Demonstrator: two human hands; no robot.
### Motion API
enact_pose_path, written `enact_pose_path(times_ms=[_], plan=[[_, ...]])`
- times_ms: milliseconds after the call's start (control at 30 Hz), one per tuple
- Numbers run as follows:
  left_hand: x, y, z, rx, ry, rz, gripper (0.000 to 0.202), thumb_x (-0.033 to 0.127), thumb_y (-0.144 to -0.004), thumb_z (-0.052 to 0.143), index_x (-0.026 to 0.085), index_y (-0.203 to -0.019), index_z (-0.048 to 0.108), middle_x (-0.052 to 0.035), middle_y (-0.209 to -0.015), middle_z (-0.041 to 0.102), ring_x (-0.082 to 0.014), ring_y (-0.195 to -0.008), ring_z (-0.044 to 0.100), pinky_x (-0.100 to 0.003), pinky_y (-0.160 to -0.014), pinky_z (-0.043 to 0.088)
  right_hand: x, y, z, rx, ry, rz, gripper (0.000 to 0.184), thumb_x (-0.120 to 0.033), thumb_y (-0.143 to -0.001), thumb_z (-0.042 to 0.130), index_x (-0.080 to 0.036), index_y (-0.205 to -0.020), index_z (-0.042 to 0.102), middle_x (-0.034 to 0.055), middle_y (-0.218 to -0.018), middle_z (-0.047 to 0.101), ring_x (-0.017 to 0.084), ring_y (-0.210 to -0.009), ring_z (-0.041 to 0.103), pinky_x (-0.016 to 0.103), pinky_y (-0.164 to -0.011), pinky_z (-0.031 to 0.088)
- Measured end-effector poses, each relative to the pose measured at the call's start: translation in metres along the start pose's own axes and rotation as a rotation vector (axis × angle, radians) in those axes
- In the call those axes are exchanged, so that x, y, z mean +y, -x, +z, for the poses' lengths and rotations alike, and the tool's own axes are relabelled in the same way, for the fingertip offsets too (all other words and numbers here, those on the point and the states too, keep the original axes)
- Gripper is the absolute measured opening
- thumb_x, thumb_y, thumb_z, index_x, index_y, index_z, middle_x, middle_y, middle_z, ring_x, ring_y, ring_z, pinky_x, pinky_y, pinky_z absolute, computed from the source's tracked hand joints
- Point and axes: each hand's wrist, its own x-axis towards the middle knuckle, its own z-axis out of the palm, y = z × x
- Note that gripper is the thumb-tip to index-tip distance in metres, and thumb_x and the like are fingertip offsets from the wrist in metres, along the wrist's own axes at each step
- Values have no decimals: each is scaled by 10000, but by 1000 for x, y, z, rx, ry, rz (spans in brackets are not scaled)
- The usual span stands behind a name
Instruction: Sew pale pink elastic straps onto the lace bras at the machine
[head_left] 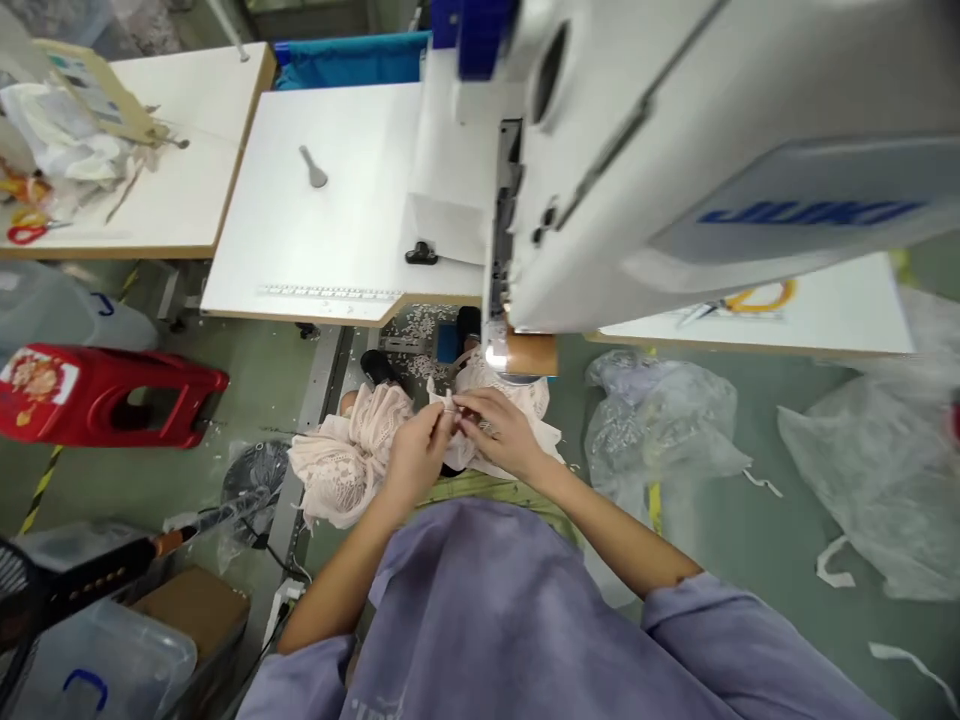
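Over my lap, my left hand (pixel 417 445) pinches a narrow bit of pale pink lace fabric (pixel 438 393). From the other side, my right hand (pixel 504 428) has its thumb and fingers closed on the same bit, and the fingertips of both hands nearly meet. More of the lace (pixel 534 398) spreads beneath and beyond my right hand. To the left of my left hand lies a gathered lace bundle (pixel 337 472), with a patterned, rounded part. The fingertips cover the exact spot being held.
A white sewing machine (pixel 720 190) looms at upper right, its lit head close beyond my hands. The white table (pixel 330 220) carries a ruler (pixel 330 292) and a black clip (pixel 421 253). A red stool (pixel 112 395) and a black fan (pixel 67 590) stand left; plastic bags (pixel 660 420) lie right.
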Motion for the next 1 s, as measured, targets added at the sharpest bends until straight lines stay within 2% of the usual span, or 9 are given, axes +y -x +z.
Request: enact_pose_path(times_ms=[100, 367, 467, 533, 633, 733, 767, 867, 1000], plan=[[8, -5, -5, -44, 138, 15, 298, 364, -998, 427, 191, -1046, 665, -62, -972, 717, -183, -895, 641, -283, -817, 484, -4, -8, -5, 32, -11, 14, 306, -345, -973, 544, -269, -1253, 642, 90, -1131, 687, 208, -936, 668, 391, -845, 575], [22, -16, 1, -23, 142, -46, 331, 421, -987, 450, 182, -953, 677, -28, -844, 666, -165, -819, 604, -258, -751, 470, -4, -9, -5, 146, -92, 70, 152, -333, -937, 601, -253, -986, 720, 55, -959, 720, 185, -861, 670, 341, -791, 574], [30, -21, 6, 31, -24, 2, 340, 443, -968, 473, 179, -835, 641, -8, -707, 618, -155, -691, 557, -255, -654, 432, 1, -3, -4, 161, 3, -39, 193, -318, -959, 560, -244, -926, 736, 72, -969, 739, 193, -914, 683, 342, -832, 563], [32, -26, 6, 52, -119, 51, 345, 448, -950, 503, 184, -759, 616, -2, -643, 600, -150, -628, 537, -253, -610, 409, 15, -1, -17, 74, 121, -168, 200, -307, -964, 548, -263, -965, 743, 63, -1032, 747, 188, -956, 691, 326, -848, 556], [26, -36, 2, 10, -162, 107, 367, 421, -955, 465, 191, -708, 608, -15, -622, 623, -154, -595, 559, -249, -583, 409, 57, -6, -80, 26, 356, -206, 287, -233, -963, 487, -291, -1120, 720, 39, -1122, 740, 186, -1024, 690, 324, -883, 555], [20, -43, 1, -62, -196, 128, 403, 441, -952, 443, 197, -666, 586, -15, -605, 613, -151, -561, 546, -249, -571, 403, 103, -19, -191, 298, 651, 127, 489, -56, -881, 376, -217, -1232, 676, 99, -1256, 688, 229, -1208, 615, 410, -1048, 487], [20, -44, 2, -100, -187, 124, 413, 459, -950, 440, 198, -666, 587, -16, -606, 612, -153, -561, 544, -251, -572, 406, 115, -24, -229, 306, 738, 236, 535, -31, -832, 393, -184, -1276, 651, 127, -1347, 634, 260, -1293, 553, 456, -1101, 439], [28, -41, 5, -198, -87, 75, 429, 527, -929, 454, 195, -718, 625, -32, -647, 636, -171, -602, 571, -261, -589, 429, 143, -40, -318, 86, 789, 315, 590, -40, -752, 476, -143, -1312, 627, 158, -1431, 568, 309, -1300, 540, 471, -1065, 459], [40, -38, 4, -212, 82, -79, 418, 562, -881, 537, 175, -833, 687, -57, -753, 687, -182, -687, 608, -264, -635, 466, 158, -36, -361, -237, 866, 264, 665, -124, -792, 529, -182, -1454, 495, 140, -1503, 487, 294, -1281, 547, 413, -1027, 467]])
